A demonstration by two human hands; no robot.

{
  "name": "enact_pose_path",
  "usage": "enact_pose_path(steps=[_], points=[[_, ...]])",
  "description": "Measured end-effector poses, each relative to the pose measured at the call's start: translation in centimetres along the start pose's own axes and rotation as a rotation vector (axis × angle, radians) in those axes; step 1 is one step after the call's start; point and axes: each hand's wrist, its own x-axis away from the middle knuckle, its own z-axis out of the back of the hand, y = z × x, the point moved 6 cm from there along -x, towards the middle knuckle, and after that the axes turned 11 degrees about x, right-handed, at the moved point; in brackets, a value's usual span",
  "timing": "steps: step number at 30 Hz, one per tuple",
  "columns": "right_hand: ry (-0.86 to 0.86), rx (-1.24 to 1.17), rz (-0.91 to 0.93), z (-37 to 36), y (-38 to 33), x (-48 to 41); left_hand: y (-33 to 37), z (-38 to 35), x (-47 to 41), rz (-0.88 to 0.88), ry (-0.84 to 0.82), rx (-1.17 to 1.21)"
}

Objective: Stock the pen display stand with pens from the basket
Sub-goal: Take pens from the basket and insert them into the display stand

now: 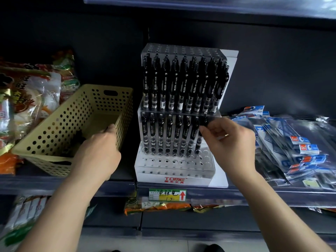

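A clear tiered pen display stand labelled TOME stands on the shelf, its upper tier full of black pens and its middle row nearly full. My right hand pinches a black pen by its top, the tip down in a hole at the right end of the middle row. My left hand reaches over the near right corner of the beige perforated basket, fingers dipping inside among dark pens; what the fingers hold is hidden.
Snack bags lie left of the basket. Blue-and-white packaged stationery is piled right of the stand. The stand's two front rows of holes hold nothing. A price tag sits on the shelf edge below, with more packets on the lower shelf.
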Motion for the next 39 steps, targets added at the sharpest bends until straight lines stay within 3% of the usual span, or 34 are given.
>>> enact_pose_path(steps=[10, 14, 16, 19, 24, 28, 32, 36, 39], points=[[-0.165, 0.101, -0.019, -0.6, 0.4, -0.1, -0.1, 0.4, 0.2, -0.012, -0.008, 0.041], [-0.370, 0.202, -0.045, -0.6, 0.3, -0.7, -0.7, 0.7, 0.6, 0.029, -0.013, 0.134], [-0.390, 0.200, -0.018, 0.2, -0.6, -1.2, -0.9, 0.9, 1.0, 0.040, -0.023, 0.197], [-0.423, 0.083, 0.063, 0.4, -4.2, -1.2, -1.1, 1.2, 1.5, 0.064, -0.057, 0.275], [-0.714, -0.214, 0.078, -5.5, -10.5, 1.9, -1.7, 1.4, 2.3, 0.079, -0.168, 0.346], [-0.737, -0.394, -0.054, -10.2, -13.2, 2.8, -2.4, 1.5, 3.3, 0.085, -0.255, 0.376], [-0.686, -0.362, -0.158, -12.7, -14.4, 2.7, -2.3, 1.2, 4.4, 0.027, -0.322, 0.365], [-0.664, -0.191, -0.098, -12.9, -14.2, 2.1, -2.8, 0.8, 5.2, 0.027, -0.438, 0.405], [-0.707, -0.173, -0.061, -12.8, -13.6, 1.8, -4.0, 1.7, 3.9, 0.088, -0.401, 0.466]])
